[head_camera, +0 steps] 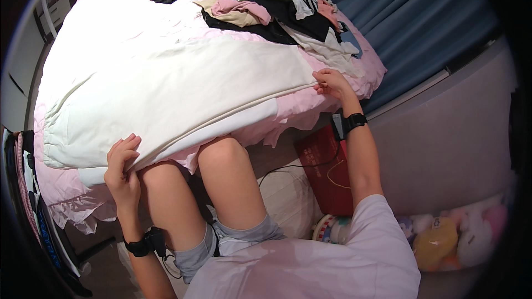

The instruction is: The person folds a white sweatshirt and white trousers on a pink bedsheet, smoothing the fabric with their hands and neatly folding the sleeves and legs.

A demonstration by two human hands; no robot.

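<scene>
White trousers lie lengthwise along the near edge of a bed with a pink cover, legs folded one over the other, elastic waistband at the left and leg hems at the right. Pinched between the fingers of my right hand is the near corner of the hem. My left hand rests at the trousers' near edge, its fingers bent over the fabric near the crotch; its thumb is partly hidden, so whether it grips the cloth is unclear. A whitish layer shows under the near edge. Both wrists wear black straps with small devices.
A heap of mixed clothes covers the bed's far right part. Blue curtains hang at the right. Below the bed edge stand a red bag with a cord and a black cable. Soft toys lie at lower right; hanging garments are at left.
</scene>
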